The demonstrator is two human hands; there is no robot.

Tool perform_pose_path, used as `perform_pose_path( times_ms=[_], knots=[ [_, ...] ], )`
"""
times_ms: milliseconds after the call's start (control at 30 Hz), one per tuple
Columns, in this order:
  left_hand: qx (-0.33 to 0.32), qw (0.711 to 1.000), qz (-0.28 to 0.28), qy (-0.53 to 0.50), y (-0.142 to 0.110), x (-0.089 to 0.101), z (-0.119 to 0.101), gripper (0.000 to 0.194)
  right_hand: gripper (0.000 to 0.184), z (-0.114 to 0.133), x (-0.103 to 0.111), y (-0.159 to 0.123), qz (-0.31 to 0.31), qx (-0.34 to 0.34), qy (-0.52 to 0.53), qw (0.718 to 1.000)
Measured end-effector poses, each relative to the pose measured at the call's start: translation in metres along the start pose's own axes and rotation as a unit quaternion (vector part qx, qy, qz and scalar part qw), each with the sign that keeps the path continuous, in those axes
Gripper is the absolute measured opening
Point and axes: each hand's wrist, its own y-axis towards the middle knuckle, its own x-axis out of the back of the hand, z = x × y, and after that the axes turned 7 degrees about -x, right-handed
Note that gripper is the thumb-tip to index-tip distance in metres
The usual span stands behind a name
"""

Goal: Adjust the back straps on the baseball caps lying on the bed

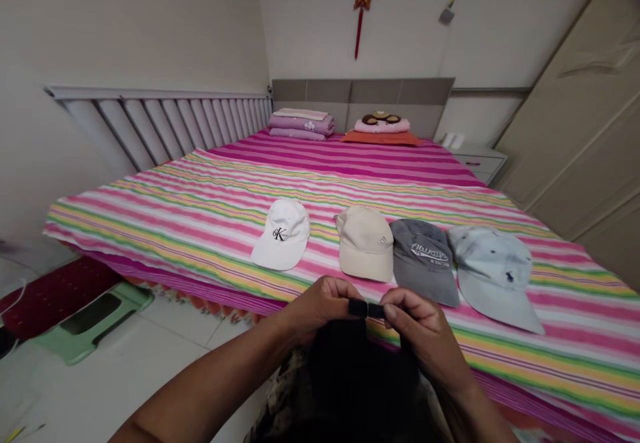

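Observation:
Close to my body I hold a black cap (357, 369) by its back strap. My left hand (327, 304) pinches the strap's left part, and my right hand (417, 319) pinches its right end between thumb and fingers. Beyond my hands, on the bed, lie a white cap (284, 235) with black letters, a beige cap (366, 243), a dark grey cap (424, 259) with white lettering and a pale blue-grey cap (495, 273). The beige, dark grey and pale caps sit side by side; the white one stands apart to the left.
A striped sheet (200, 209) covers the bed. Folded purple bedding (300, 124) and a pink-and-orange stack (383, 129) rest by the headboard (320, 89). A radiator (175, 119) runs along the left wall. On the floor stands a green stool (83, 343); a nightstand (475, 159) is at the right.

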Motion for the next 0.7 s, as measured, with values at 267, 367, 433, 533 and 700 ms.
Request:
perform_pose_path(
  times_ms=[267, 367, 433, 533, 700],
  knots=[
    [-0.110, 0.990, -0.014, -0.084, -0.011, 0.021, -0.019, 0.031, 0.025, -0.005, 0.004, 0.024, -0.072, -0.043, 0.263, 0.961],
    [-0.127, 0.984, -0.051, -0.115, -0.015, 0.032, -0.027, 0.028, 0.029, -0.016, -0.001, 0.028, 0.056, -0.143, 0.262, 0.953],
    [-0.130, 0.978, -0.095, -0.131, -0.018, 0.041, -0.032, 0.025, 0.033, -0.025, -0.009, 0.027, 0.179, -0.209, 0.251, 0.928],
    [-0.105, 0.969, -0.168, -0.146, -0.024, 0.062, -0.039, 0.017, 0.027, -0.035, -0.026, 0.032, 0.219, -0.214, 0.278, 0.911],
    [-0.106, 0.971, -0.156, -0.149, -0.034, 0.112, -0.065, 0.035, 0.026, -0.023, -0.047, 0.068, 0.089, -0.124, 0.309, 0.939]
  ],
)
